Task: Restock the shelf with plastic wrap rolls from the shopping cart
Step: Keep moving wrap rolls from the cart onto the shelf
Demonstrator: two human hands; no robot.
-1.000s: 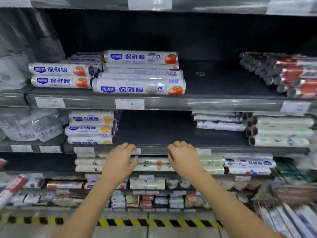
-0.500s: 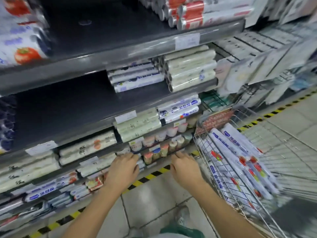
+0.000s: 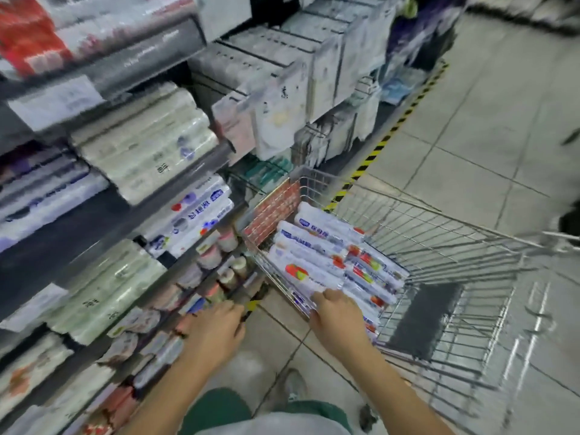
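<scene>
Shelf (image 3: pixel 201 164) runs along my left, shopping cart (image 3: pixel 439 240) on my right, its front corner just beside the lower tiers. Plastic wrap rolls (image 3: pixel 326 255) lie stacked in the cart against its shelf-side wall. My right hand (image 3: pixel 337 315) is over the rolls' near ends, probably touching, too blurred to confirm. My left hand (image 3: pixel 213 331) is before the bottom tiers, left of the cart.
</scene>
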